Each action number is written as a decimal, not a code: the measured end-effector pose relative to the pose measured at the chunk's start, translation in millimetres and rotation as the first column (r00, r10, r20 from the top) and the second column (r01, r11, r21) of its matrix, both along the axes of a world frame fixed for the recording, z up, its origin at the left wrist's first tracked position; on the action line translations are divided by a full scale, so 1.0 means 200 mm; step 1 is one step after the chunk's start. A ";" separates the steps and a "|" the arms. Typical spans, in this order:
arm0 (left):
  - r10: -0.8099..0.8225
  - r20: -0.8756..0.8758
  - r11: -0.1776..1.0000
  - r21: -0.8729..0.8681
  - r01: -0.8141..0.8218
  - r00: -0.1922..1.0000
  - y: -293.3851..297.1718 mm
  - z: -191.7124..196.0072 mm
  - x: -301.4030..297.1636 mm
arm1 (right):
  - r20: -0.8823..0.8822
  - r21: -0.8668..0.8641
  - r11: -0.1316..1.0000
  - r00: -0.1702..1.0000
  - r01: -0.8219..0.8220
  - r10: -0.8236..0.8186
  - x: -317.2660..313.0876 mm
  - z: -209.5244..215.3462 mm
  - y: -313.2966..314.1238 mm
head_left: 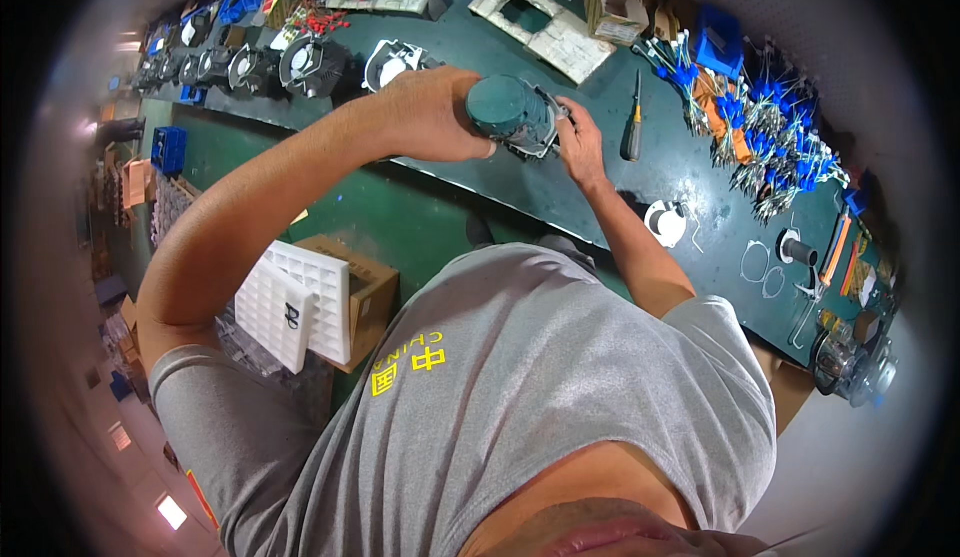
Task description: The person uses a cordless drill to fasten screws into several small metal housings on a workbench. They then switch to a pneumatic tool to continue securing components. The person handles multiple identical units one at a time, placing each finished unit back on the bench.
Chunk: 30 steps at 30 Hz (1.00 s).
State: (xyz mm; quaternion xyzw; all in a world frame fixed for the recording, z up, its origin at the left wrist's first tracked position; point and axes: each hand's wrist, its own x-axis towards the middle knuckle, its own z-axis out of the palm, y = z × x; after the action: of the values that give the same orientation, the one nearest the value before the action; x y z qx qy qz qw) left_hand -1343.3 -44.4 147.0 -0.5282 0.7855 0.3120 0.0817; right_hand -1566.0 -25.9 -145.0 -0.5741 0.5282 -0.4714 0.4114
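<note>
Over the front of the green bench (500, 195), I hold a cylindrical device with a round dark green end (503, 104). Its exact kind cannot be made out. My left hand (440, 112) wraps round the green body from the left, its fingers mostly hidden behind it. A pale metal frame (545, 137) shows at the device's right side, and my right hand (579, 144) pinches that edge between thumb and fingers. Right of this hand lies a screwdriver (633, 122) with a yellow and dark handle. A round white part (665, 223) lies near my right forearm.
Several black round housings (310, 65) line the bench's left. Whitish boards with cut-outs (540, 29) and an open cardboard box (615, 9) stand behind. Blue-ended wire bundles (770, 137) spread at right, with glass jars (855, 365) below. White foam trays (290, 307) stand below left.
</note>
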 end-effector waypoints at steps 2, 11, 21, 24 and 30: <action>-0.018 0.004 0.998 0.056 0.017 1.000 -0.03 0.01 -0.02 | 0.023 -0.004 1.000 1.000 0.011 -0.011 0.00 -0.01 0.00; 0.043 0.056 0.999 0.025 -0.044 0.998 -0.04 0.04 -0.06 | 0.068 -0.019 0.999 0.997 0.041 -0.040 0.03 -0.02 -0.01; 0.230 0.042 0.925 0.301 -0.231 0.972 -0.01 0.05 -0.09 | 0.113 0.003 0.999 0.992 0.047 -0.047 0.04 0.00 0.00; 0.202 0.029 0.934 0.294 -0.202 0.979 0.00 0.06 -0.11 | 0.131 0.066 0.997 0.990 0.051 -0.059 0.04 -0.05 0.01; 0.218 -0.038 0.948 0.245 -0.203 0.975 0.07 -0.01 -0.08 | 0.158 0.144 0.987 0.983 0.067 -0.090 0.07 -0.13 0.02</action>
State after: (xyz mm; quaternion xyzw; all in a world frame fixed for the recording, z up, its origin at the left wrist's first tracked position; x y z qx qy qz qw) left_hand -1359.7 -31.2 145.8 -0.5849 0.6834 0.4283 0.0859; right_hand -1552.4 -21.1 -170.3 -0.4821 0.5464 -0.4951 0.4733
